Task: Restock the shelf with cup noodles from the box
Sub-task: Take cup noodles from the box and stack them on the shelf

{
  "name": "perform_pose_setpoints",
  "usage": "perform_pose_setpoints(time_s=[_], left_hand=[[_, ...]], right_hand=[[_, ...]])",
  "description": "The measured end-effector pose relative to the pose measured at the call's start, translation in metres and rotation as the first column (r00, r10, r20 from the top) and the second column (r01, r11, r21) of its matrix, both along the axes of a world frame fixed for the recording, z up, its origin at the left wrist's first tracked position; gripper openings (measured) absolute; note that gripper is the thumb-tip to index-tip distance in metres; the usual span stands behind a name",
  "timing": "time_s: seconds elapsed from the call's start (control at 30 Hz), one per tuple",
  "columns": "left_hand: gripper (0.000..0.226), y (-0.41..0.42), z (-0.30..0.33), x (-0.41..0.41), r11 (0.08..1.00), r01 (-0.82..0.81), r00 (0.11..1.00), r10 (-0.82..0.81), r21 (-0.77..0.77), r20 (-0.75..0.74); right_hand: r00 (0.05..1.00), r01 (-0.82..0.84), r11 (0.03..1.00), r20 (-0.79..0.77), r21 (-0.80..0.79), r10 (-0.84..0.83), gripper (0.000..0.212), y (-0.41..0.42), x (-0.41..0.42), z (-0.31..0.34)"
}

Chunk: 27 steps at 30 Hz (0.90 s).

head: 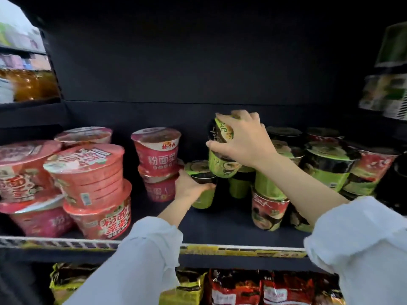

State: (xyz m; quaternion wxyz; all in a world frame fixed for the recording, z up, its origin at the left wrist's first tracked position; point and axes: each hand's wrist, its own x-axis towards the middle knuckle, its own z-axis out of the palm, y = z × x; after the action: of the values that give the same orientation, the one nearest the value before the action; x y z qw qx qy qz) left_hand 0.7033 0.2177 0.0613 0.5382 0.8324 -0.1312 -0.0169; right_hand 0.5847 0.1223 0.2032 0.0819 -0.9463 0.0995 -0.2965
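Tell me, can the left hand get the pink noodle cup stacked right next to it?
Probably yes. The left hand grips a green cup, and the stacked pink cup stands just beside it with nothing between. But it would likely have to let go of the green cup first.

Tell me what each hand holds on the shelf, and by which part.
Left hand grips an upright green cup round its upper side wall, just under the lid. Right hand holds a tilted green cup from above, fingers curled over its lid and rim.

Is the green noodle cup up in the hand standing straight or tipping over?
Tipping. The right hand grips the green cup with its lid leaning left, above the upright green cup the left hand holds.
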Motion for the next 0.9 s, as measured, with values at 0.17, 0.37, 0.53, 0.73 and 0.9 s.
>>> perform_pose_setpoints(time_s=[0.17, 0.37, 0.53, 0.73, 0.9], left_hand=[[0.093, -0.016, -0.012, 0.021, 0.996, 0.082, 0.995, -0.08, 0.035, -0.054], [0.081, -0.029, -0.017, 0.042, 0.984, 0.146, 0.989, -0.142, 0.103, -0.038], [0.064, -0.022, -0.016, 0.05, 0.937, 0.235, 0.971, -0.24, 0.257, -0.015], [0.06, 0.0, 0.002, 0.057, 0.973, 0.212, 0.971, -0.22, 0.091, 0.09], [0.06, 0.008, 0.017, 0.055, 0.965, 0.262, 0.963, -0.263, 0.03, 0.053]], right_hand=[[0.996, 0.081, 0.997, -0.034, -0.005, -0.081, 0.078, 0.005, 0.03, -0.012], [0.995, 0.101, 0.995, -0.018, -0.008, -0.101, 0.079, 0.009, 0.061, -0.013], [0.994, 0.085, 0.996, -0.061, -0.041, -0.087, 0.078, 0.006, 0.089, -0.013], [0.971, 0.051, 0.994, -0.229, -0.1, -0.072, 0.048, -0.007, 0.129, -0.011], [0.932, 0.033, 0.992, -0.356, -0.118, -0.073, 0.06, -0.011, 0.135, -0.026]])
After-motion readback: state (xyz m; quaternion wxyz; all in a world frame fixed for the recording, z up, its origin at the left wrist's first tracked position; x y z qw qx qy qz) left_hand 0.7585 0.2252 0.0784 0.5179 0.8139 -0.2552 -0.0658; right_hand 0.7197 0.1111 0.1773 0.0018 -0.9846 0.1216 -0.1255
